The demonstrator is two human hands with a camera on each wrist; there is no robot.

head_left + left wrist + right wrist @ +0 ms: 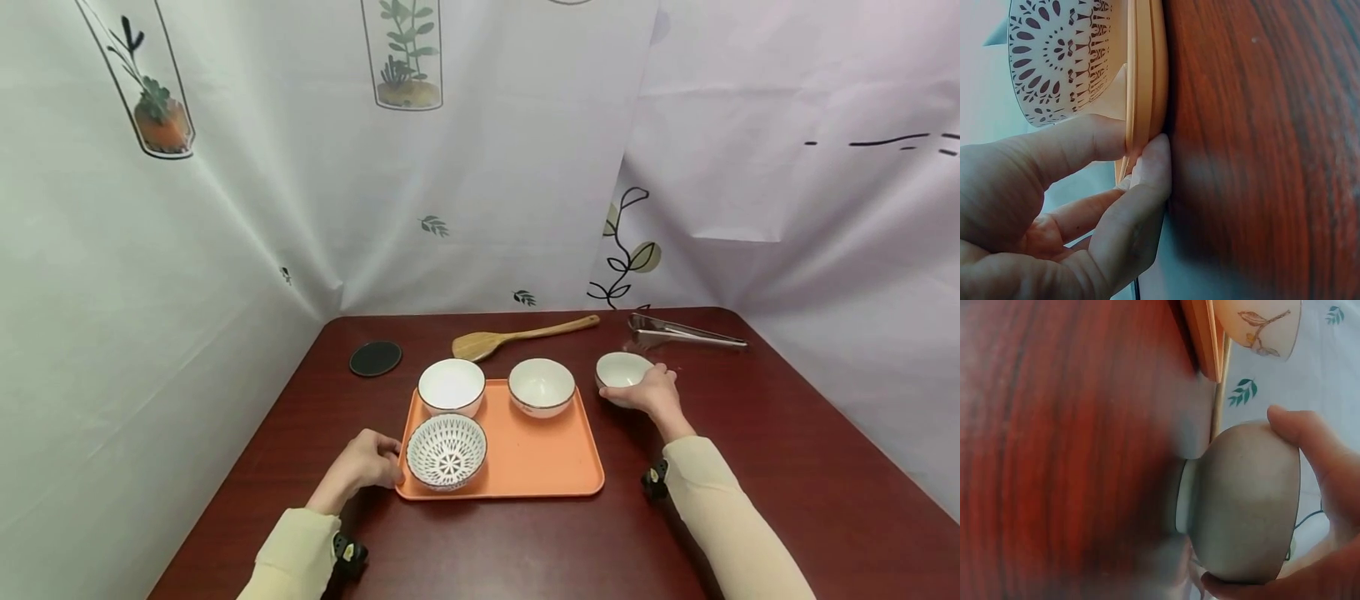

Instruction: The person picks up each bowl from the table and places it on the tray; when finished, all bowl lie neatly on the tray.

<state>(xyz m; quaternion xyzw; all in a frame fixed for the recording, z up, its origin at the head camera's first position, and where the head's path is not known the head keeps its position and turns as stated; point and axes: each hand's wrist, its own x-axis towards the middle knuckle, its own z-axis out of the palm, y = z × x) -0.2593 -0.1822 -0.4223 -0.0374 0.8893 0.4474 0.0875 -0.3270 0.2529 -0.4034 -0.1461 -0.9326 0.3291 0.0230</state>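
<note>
My left hand (pixel 366 460) pinches the left rim of an orange tray (pixel 536 467), thumb on top and fingers under the edge in the left wrist view. Close to that hand, a bowl with a dark cut-leaf pattern (pixel 447 452) sits in the tray's front left. Behind it stands a plain white bowl (pixel 452 385), and another white bowl (pixel 542 385) with a twig print is at the back right of the tray. Right of the tray, my right hand (pixel 647 395) grips a small white bowl (pixel 1247 500) by its sides, foot toward the table.
A wooden spatula (pixel 517 335) lies behind the tray, with metal tongs (pixel 686 333) at the back right. At the back left is a round dark coaster (pixel 376 358). A printed white cloth (pixel 510 208) hangs behind the dark red table (pixel 480 550).
</note>
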